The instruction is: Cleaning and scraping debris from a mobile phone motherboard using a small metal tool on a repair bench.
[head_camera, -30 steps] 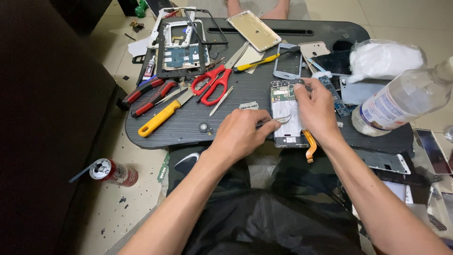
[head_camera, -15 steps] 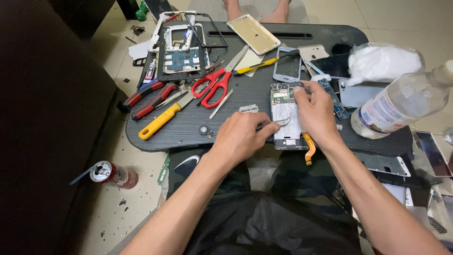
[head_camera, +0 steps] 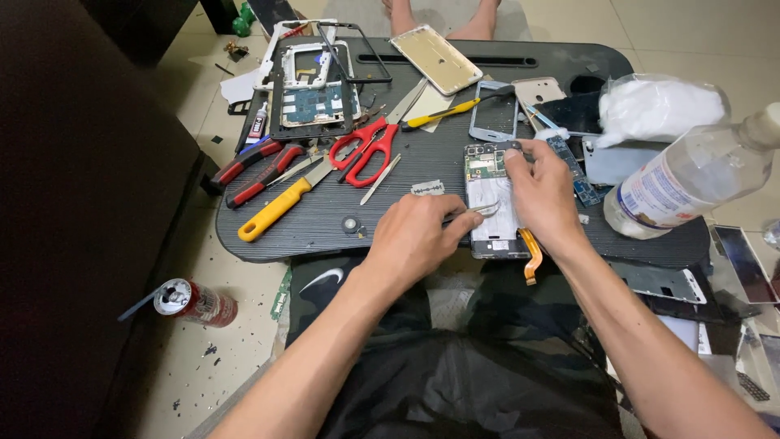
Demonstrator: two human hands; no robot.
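1. The opened phone [head_camera: 491, 199] lies face down near the front edge of the dark lap tray [head_camera: 341, 232], right of its middle, circuit board and white inner plate showing; an orange flex cable [head_camera: 532, 252] hangs from its lower right corner over the tray's edge.
2. The left hand [head_camera: 414, 236] rests at the front edge, fingers closed on metal tweezers [head_camera: 479, 211] whose tips lie on the phone's white plate.
3. The right hand [head_camera: 546, 195] lies over the phone's right side, thumb and forefinger pinched at its top corner; what they pinch I cannot tell.
4. Red scissors [head_camera: 370, 150] and a yellow-handled tool [head_camera: 276, 210] lie toward the left half of the tray.
5. A clear plastic bottle [head_camera: 691, 175] lies tilted at the right edge.
6. A drink can [head_camera: 195, 302] lies on the floor, left of the tray.
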